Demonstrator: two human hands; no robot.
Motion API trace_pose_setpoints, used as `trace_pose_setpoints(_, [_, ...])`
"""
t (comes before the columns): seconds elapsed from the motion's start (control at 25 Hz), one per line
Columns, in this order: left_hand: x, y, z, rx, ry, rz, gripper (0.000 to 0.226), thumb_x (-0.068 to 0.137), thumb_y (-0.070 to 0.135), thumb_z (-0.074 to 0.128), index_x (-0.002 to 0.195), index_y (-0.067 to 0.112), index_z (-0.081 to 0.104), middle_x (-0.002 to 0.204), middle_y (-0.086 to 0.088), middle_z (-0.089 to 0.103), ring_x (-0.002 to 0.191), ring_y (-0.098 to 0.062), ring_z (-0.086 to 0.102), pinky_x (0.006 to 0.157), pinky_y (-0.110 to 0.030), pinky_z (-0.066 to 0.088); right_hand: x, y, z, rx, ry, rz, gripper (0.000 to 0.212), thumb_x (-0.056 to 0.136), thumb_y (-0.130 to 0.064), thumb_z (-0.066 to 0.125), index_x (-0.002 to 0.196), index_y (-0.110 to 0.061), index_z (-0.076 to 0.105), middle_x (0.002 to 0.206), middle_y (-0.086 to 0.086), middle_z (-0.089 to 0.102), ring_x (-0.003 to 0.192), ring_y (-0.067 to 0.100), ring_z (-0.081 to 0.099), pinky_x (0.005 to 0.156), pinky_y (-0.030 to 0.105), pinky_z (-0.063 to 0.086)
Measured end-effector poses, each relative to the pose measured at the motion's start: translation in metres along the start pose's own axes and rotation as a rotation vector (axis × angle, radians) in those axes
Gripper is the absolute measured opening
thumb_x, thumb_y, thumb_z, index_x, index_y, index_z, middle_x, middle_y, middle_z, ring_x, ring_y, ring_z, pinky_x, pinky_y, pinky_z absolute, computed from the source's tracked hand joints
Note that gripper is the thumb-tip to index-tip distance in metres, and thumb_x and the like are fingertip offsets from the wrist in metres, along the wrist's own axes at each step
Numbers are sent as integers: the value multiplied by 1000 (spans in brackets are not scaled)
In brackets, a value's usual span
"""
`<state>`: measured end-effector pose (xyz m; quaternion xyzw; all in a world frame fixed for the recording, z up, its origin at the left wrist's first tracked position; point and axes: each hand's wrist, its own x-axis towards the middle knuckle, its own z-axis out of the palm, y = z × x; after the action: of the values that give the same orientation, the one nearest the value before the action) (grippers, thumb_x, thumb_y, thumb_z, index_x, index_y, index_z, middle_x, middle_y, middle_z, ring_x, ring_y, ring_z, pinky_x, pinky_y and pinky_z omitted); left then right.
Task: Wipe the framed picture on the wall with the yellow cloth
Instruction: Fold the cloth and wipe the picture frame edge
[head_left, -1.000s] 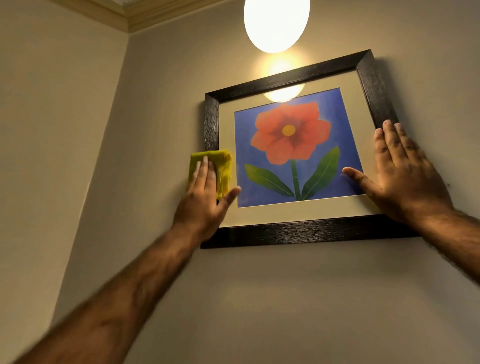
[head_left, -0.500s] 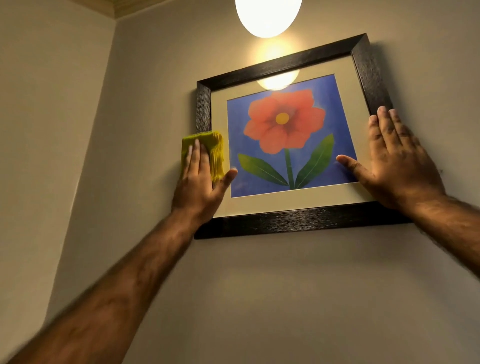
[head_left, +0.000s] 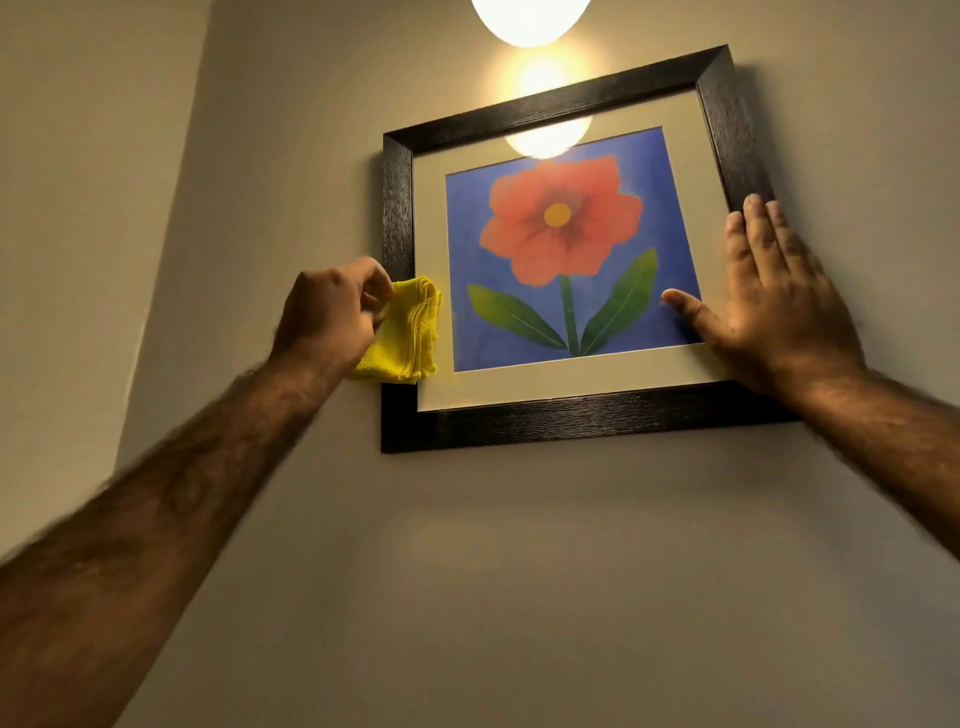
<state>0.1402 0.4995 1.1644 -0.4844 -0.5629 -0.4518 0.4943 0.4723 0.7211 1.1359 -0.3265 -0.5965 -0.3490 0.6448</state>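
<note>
A framed picture (head_left: 571, 421) hangs on the beige wall: dark wooden frame, cream mat, a red flower with green leaves on blue. My left hand (head_left: 327, 312) pinches a folded yellow cloth (head_left: 408, 338) at the frame's left side; the cloth hangs over the lower left part of the frame and mat. My right hand (head_left: 774, 306) lies flat, fingers spread, on the frame's right side, thumb resting on the glass near the right leaf.
A round glowing lamp (head_left: 530, 18) hangs just above the picture, and its glare reflects on the glass at the top. A room corner (head_left: 171, 218) runs down the wall to the left of the frame.
My left hand went from pressing the cloth flat against the frame's left edge to pinching it with the fingers, so the cloth now hangs lower. The right hand stays put.
</note>
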Motion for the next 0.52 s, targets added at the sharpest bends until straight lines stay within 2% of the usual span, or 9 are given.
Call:
trace_pose_setpoints(0.04, [3,1,0,-10,13,-10,30,82,4,75,107,19,67,109,-9,74,100,-29,70,90,-41,59,0,0,0,0,3,-2,102,89,-77,26,158,-2,14,169,16,10,157,28,10,127,44,15])
trace_pose_setpoints(0.12, [9,-3,3,9,35,-76,49,81,11,79,125,19,61,127,-14,64,116,-34,62,98,-45,54,0,0,1,2,7,-6,102,89,-76,27,158,-2,14,169,16,10,157,29,11,126,44,16])
trace_pose_setpoints(0.2, [15,-11,4,-11,-31,-209,61,81,19,80,137,15,56,135,-17,63,123,-36,60,104,-47,51,-1,0,2,4,14,-9,101,89,-76,28,158,-2,14,169,17,11,157,29,11,126,44,16])
trace_pose_setpoints(0.32, [20,-18,1,-191,-125,-341,48,79,22,83,123,7,69,120,-19,72,111,-35,68,97,-48,57,-1,0,1,4,3,-7,101,90,-75,28,158,-2,14,169,17,10,157,29,10,126,45,16])
trace_pose_setpoints(0.52, [5,-19,-9,-353,-108,-409,34,79,20,82,110,10,72,111,-16,74,104,-34,69,93,-51,59,-1,-2,-5,22,-64,17,102,89,-77,25,158,-3,9,170,15,5,158,28,6,127,43,10])
